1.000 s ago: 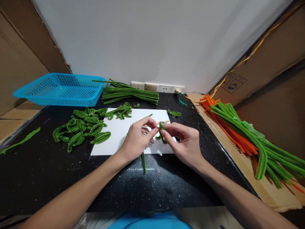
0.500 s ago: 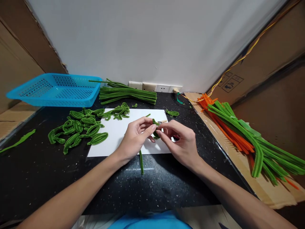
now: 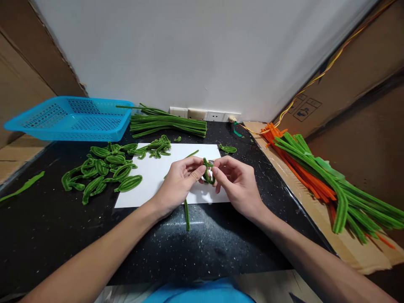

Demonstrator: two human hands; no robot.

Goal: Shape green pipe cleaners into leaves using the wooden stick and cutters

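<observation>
Thumb and fingers of your left hand (image 3: 178,181) are drawn narrow on the left side of a small green fuzzy piece (image 3: 206,171), and your right hand (image 3: 241,183) grips it just opposite, its thumb and forefinger nearly together. You hold the piece between both hands, above the white sheet (image 3: 142,195), probably because something this soft and bendable needs steadying from two sides. Your wrists stay low over the black countertop (image 3: 202,248), which likely helps keep the grip fine. The pale sheet may well lie under your hands to make dark green easy to see.

Your piece looks plush, with a knobby upper end and a curved loop hanging below; your fingertips cover its sides, so you cannot tell its full outline. A loose green strip (image 3: 187,215) pokes out below your left hand, past the sheet's near edge. Leaf-like green loops (image 3: 107,166) are heaped to your left, partly on the sheet, perhaps so they sit clear of your fingers. Straight green stems (image 3: 168,125) lie bundled behind, near the blue basket (image 3: 69,99), seemingly parked within reach but out of your way.
</observation>
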